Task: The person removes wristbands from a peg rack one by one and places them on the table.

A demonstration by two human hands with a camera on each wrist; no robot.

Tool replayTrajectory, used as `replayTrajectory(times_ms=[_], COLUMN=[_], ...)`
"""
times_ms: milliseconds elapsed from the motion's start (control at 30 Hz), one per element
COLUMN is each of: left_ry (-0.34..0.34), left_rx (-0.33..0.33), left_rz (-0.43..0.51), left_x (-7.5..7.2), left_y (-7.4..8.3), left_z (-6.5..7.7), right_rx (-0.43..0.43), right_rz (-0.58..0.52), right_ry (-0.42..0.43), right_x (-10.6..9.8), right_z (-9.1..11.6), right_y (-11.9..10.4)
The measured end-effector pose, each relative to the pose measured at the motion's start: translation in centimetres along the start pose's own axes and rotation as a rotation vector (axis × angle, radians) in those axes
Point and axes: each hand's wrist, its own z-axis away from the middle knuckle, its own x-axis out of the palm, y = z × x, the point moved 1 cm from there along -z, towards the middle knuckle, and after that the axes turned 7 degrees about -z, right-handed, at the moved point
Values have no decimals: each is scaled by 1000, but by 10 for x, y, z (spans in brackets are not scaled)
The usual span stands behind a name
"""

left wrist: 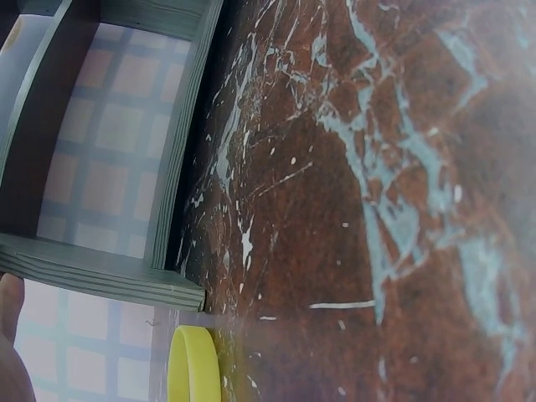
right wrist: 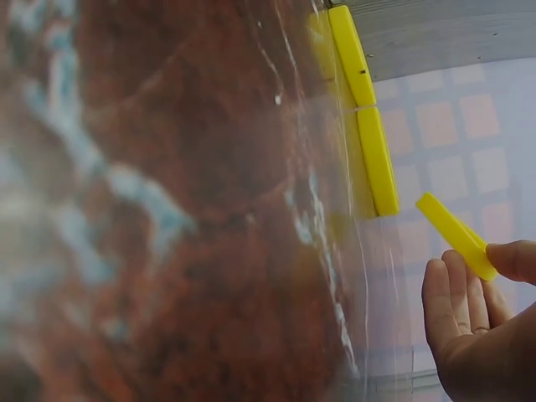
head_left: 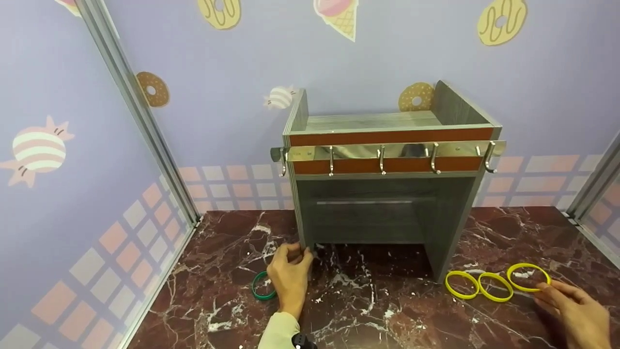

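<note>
A grey wooden rack (head_left: 385, 128) stands on the table with a metal hook strip (head_left: 358, 151) across its front. My left hand (head_left: 290, 276) grips the lower front edge of the rack's left side panel, thumb on the inner side. A green ring (head_left: 259, 286) lies just left of that hand, partly hidden behind it. At the right, my right hand (head_left: 579, 308) pinches a yellow ring (head_left: 528, 277) between thumb and fingers, tilted up in the right wrist view. Two more yellow rings (head_left: 461, 285) lie side by side near the rack's right panel.
The dark red marbled table (head_left: 348, 315) carries scattered white flecks. Behind the rack rises a purple wall (head_left: 232, 126) with sweets printed on it. A metal frame post (head_left: 145, 116) runs down the left corner. Several hooks stick out from the strip.
</note>
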Motion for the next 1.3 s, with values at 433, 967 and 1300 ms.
replayTrajectory(times_ms=[433,967,1300], left_ry=[-3,-14,-58], left_rx=[11,36,24], left_rz=[6,-23,-9], left_x=[1,-4,-6], left_y=[1,-1,3], left_z=[-3,-9,-14], right_rx=[16,0,-58], right_rz=[91,325,506], right_ry=[-2,-130,-144], right_x=[-3,-4,-4], right_z=[-4,0,3], right_y=[5,2,-2])
